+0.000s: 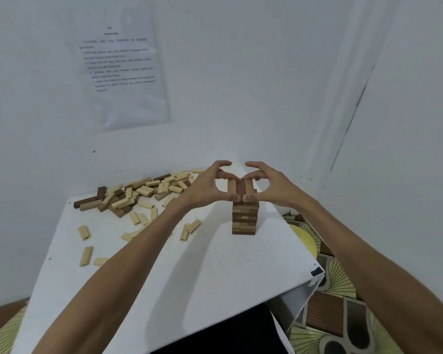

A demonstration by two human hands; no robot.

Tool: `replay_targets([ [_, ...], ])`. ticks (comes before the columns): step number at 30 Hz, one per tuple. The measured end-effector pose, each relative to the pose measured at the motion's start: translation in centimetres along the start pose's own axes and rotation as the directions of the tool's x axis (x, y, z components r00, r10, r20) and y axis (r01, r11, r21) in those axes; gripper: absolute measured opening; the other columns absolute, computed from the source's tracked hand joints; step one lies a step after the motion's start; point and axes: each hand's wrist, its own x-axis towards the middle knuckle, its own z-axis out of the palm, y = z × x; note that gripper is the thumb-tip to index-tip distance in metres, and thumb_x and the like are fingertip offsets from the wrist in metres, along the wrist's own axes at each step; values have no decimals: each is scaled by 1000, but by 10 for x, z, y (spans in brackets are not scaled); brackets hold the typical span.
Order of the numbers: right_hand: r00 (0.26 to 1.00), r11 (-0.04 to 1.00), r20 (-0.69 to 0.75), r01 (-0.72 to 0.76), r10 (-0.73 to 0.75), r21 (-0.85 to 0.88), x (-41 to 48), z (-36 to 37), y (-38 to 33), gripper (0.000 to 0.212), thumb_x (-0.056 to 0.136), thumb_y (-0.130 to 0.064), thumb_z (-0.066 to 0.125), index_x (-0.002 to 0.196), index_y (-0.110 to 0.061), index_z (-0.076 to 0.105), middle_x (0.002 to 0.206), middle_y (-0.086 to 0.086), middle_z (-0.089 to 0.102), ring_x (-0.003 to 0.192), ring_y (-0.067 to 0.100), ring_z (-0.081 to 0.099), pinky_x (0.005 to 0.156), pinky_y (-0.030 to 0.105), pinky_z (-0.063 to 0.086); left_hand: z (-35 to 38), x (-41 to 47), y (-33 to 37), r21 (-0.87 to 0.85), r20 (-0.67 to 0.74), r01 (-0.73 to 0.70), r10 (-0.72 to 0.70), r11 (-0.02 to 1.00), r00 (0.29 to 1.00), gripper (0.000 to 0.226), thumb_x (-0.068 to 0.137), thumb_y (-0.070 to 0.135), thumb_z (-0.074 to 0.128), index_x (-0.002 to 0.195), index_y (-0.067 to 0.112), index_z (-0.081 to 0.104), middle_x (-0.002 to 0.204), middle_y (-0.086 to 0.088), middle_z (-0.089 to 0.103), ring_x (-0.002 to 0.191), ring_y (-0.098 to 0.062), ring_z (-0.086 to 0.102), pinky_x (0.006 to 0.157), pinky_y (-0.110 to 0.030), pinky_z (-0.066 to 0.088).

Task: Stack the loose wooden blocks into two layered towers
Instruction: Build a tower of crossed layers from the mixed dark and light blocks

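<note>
Head view: left hand (pixel 202 187) and right hand (pixel 274 186) clamped the top layer (pixel 241 187) between them — blocks lying front-to-back.

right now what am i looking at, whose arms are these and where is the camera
No machine here: these are a person's two bare arms, filmed by one wide-angle camera worn on the head, looking forward and down. The left hand and right hand meet over a tower of wooden blocks on a white table. Their thumbs and fingers pinch its top layer, three blocks side by side, from both ends. Left of it lies a heap of loose blocks, light and dark, some scattered nearer. A printed sheet hangs on the wall, too blurred to read.
</note>
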Motion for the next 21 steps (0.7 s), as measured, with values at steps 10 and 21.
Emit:
replay_targets([
  [10,999,998,14,-38,37,52,-4,1,16,93,75,-38,91,151,-38,38,127,-22,67,128,7,51,107,31,34,17,7,0,22,10,16,-16,1000,1000,93,69,41,93,143,29,38,120,21,70,123,2,49,100,-27,30],
  [21,999,998,7,-38,38,53,-6,7,21,92,76,-33,91,152,-35,38,130,-17,66,125,8,52,98,24,33,21,6,-5,20,25,34,-34,999,999,93,72,37,92,145,28,36,124,17,69,124,0,48,102,-29,31],
])
